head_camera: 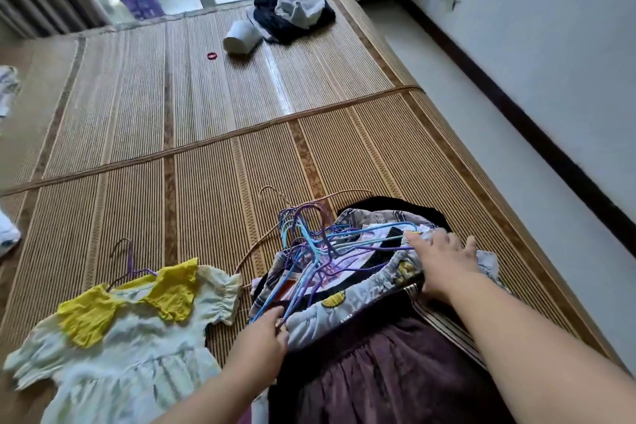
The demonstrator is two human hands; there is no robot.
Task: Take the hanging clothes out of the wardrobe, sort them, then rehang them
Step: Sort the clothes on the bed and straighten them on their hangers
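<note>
A pile of clothes on hangers lies on the woven bed mat at the near edge, with a tangle of blue and purple wire hangers on top. My left hand grips the waistband end of a pale flower-print garment together with some hanger wires. My right hand presses on the other end of that waistband. A dark purple skirt lies under it. To the left a pale dress with a yellow collar is spread flat on a purple hanger.
At the far end of the mat lie a dark bundle of clothes, a tipped white cup and a small red ring. A narrow floor strip and white wall run along the right. Glass doors are beyond.
</note>
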